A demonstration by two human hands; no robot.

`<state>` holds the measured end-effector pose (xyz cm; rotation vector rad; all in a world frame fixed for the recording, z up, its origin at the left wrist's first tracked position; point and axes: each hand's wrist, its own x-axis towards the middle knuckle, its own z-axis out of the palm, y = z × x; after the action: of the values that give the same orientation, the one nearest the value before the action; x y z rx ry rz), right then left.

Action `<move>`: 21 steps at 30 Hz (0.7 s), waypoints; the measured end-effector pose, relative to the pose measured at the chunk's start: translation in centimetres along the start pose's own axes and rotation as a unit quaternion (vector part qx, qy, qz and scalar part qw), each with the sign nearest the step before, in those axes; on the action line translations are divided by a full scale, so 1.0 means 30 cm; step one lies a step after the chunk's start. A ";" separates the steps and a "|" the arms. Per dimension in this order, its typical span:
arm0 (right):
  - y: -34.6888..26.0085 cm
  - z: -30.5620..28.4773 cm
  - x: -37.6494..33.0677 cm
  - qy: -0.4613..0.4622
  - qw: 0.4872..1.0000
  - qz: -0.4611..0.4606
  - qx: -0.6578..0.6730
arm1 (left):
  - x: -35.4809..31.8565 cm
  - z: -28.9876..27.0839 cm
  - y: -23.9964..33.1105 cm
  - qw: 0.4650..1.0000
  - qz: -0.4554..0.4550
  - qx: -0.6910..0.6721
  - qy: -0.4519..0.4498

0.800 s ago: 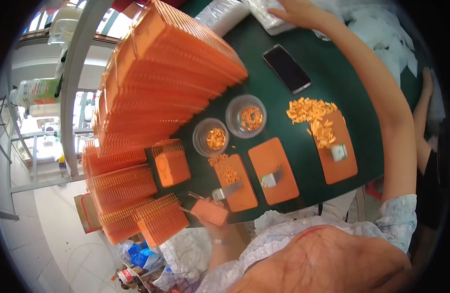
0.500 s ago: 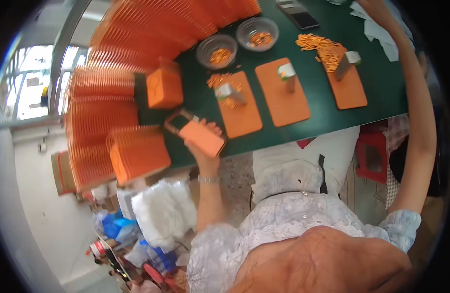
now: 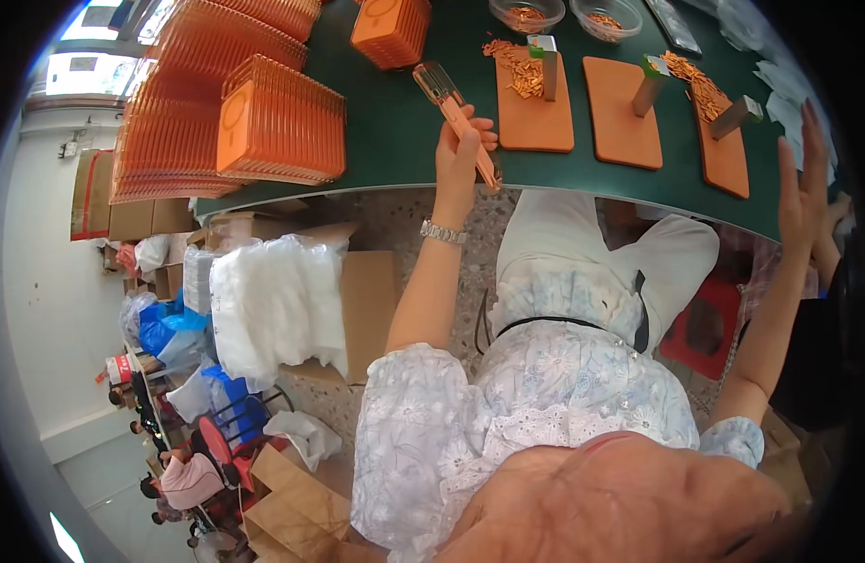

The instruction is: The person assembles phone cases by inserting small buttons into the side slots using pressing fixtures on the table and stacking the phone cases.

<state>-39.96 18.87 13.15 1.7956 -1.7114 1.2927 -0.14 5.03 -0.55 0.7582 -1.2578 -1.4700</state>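
Note:
In my left hand is an orange phone case with a clear upper part, tilted on edge above the table's front edge, fingers closed round it. My right hand is raised at the right edge of the table, fingers stretched apart, with nothing in it. Between the hands lie a left orange board, a middle orange board and a right orange board, each with an upright grey block on it. Small orange pieces are heaped on the left board, and more pieces on the right one.
Rows of orange cases fill the table's left side, with a nearer stack and another stack further back. Two clear bowls hold orange pieces. A phone and white sheets lie at the far right.
My view has shifted, so the table sits higher in it. The case in my left hand has turned from face-on to edge-on. My right hand has drawn back from the white sheets.

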 end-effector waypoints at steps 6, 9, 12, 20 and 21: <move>-0.149 0.141 -0.166 -0.112 0.983 0.036 0.138 | -0.096 0.028 0.040 0.982 -0.046 -0.184 0.020; -0.141 0.172 -0.213 -0.153 0.957 0.170 0.176 | -0.163 0.126 0.101 0.958 -0.112 -0.263 -0.037; -0.120 0.217 -0.186 -0.159 0.944 0.167 0.236 | -0.161 0.207 0.093 0.962 -0.126 -0.220 -0.104; -0.063 0.331 0.008 -0.096 0.884 0.270 0.370 | 0.009 0.397 0.012 0.938 -0.280 -0.122 -0.166; -0.051 0.341 0.035 -0.097 0.883 0.276 0.367 | 0.028 0.408 -0.010 0.940 -0.244 -0.119 -0.206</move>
<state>-34.92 10.72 9.09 1.9033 -2.1241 2.3230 -11.65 8.10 2.46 0.6438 -1.2084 -2.2328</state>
